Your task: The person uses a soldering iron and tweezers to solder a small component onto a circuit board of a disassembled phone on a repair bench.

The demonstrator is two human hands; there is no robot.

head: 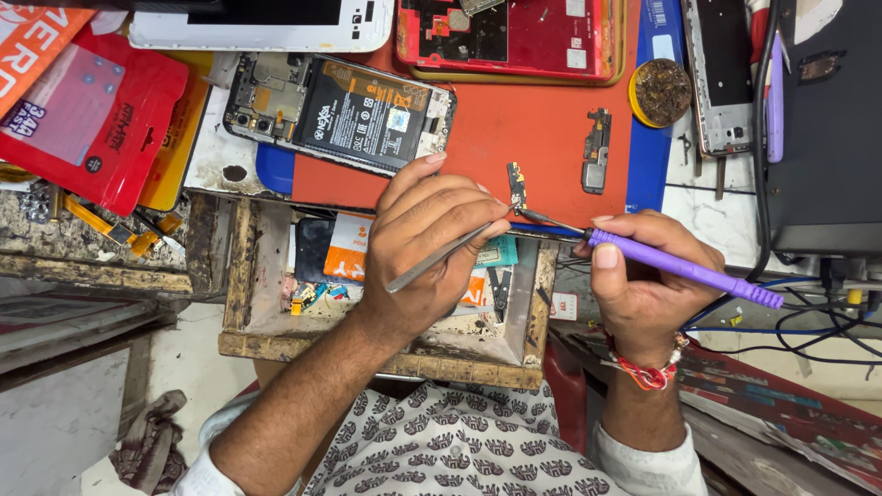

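The small circuit board point(517, 186) stands at the near edge of the red mat point(514, 129). Left hand point(427, 239) pinches tweezers point(441, 257) on it; right hand point(643, 285) grips the purple soldering iron point(680, 268), tip beside it. A slip risks scorching the board or fingers.

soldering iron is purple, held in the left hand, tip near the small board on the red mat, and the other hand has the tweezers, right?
Not quite: the head view shows the purple soldering iron in the right hand, not the left. The left hand holds the tweezers. The tip is near the small board on the red mat.
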